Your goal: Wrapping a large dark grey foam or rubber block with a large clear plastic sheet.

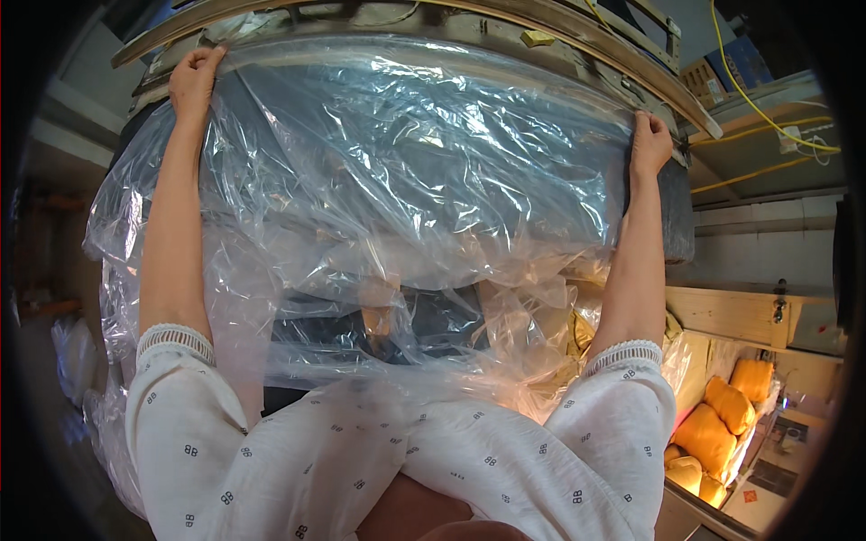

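A large clear plastic bag is spread over a dark grey bulky block that lies on a metal-framed machine bed. My left hand grips the bag's upper left edge at the far side. My right hand pinches the upper right edge by the machine's rim. Both arms reach forward, with white patterned sleeves at the elbows. The plastic hangs crumpled below, towards my body.
Yellow cables run across shelves at the upper right. A wooden crate stands at the right. Orange-yellow bagged bundles lie at the lower right. More crumpled plastic lies at the left.
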The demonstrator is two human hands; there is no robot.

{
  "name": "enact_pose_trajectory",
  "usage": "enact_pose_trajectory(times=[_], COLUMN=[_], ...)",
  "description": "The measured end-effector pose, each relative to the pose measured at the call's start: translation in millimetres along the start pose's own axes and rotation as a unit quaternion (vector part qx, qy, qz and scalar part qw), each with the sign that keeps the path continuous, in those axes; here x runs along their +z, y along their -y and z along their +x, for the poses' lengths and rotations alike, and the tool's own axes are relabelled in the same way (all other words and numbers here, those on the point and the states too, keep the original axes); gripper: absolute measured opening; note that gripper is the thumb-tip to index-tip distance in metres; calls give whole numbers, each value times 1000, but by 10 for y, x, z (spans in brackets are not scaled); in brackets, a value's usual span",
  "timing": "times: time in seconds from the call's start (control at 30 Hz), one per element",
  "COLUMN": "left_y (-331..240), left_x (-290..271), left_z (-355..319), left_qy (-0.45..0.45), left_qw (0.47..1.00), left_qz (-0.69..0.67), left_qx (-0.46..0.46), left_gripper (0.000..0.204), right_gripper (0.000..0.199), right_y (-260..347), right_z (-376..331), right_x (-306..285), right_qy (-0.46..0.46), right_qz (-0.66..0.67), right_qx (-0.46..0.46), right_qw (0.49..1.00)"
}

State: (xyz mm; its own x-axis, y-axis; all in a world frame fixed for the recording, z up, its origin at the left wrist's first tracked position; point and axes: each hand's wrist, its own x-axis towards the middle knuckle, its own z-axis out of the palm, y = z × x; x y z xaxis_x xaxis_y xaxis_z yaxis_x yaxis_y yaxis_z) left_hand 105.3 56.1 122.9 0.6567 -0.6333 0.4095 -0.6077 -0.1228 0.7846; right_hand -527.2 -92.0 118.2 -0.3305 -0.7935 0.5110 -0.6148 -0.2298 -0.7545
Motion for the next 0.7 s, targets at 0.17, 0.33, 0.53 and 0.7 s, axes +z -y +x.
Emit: enact_pose_trajectory(times=[0.17, 0.33, 0.53, 0.7], left_y=[145, 31, 144, -5], left_x=[-43, -91, -137, -67], left_z=[101, -55, 26, -194], left_qy=[-53, 15, 21, -1], left_qw=[986, 999, 998, 966], left_qz=[153, -26, -46, 137], left_qx=[45, -32, -24, 220], left_gripper=[44, 28, 36, 42], right_gripper=[34, 36, 42, 47], right_y=[2, -154, -86, -230], right_z=[33, 164, 152, 131], right_x=[17, -66, 8, -187], right_qy=[-83, -91, -163, 3], right_qz=[-150, -63, -50, -430], right_qx=[-36, 15, -43, -8], right_qw=[985, 994, 984, 903])
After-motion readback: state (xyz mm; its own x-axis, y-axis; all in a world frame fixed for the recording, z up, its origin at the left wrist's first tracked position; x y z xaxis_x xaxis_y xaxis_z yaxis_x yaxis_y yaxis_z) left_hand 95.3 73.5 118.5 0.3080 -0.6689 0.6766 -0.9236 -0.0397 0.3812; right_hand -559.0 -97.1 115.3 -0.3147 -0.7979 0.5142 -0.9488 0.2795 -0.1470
